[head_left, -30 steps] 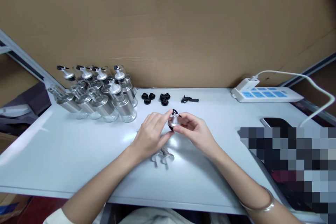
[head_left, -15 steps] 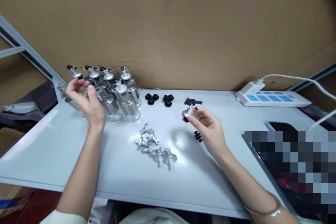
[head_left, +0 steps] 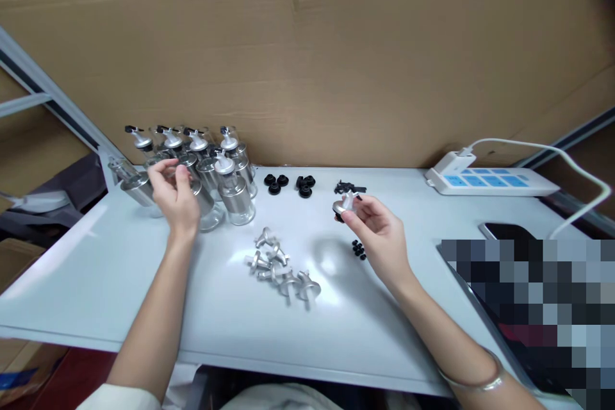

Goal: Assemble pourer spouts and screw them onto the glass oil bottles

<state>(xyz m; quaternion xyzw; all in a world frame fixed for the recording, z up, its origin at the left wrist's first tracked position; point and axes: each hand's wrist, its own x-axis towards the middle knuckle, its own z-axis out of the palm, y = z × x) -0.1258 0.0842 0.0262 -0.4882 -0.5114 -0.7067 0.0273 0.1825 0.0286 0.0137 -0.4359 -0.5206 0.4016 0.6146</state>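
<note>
My left hand (head_left: 175, 195) reaches into a cluster of small glass bottles with silver collars (head_left: 211, 170) at the back left, its fingers closing round a capless bottle (head_left: 192, 189) in the front row. My right hand (head_left: 377, 227) holds a silver pourer cap with a black part (head_left: 343, 205) above the table, right of centre. A heap of several loose silver caps (head_left: 281, 266) lies on the table between my arms.
On the white table (head_left: 96, 282) lie black round stoppers (head_left: 288, 183), thin black pieces (head_left: 350, 188) and tiny black bits (head_left: 358, 248). A white and blue power strip (head_left: 490, 180) and a phone (head_left: 504, 230) sit at the right. A cardboard wall (head_left: 336, 57) stands behind.
My hands have parted from the cap at the centre. The left hand swung over to the bottles and now closes on one; the right hand kept the cap and drew right.
</note>
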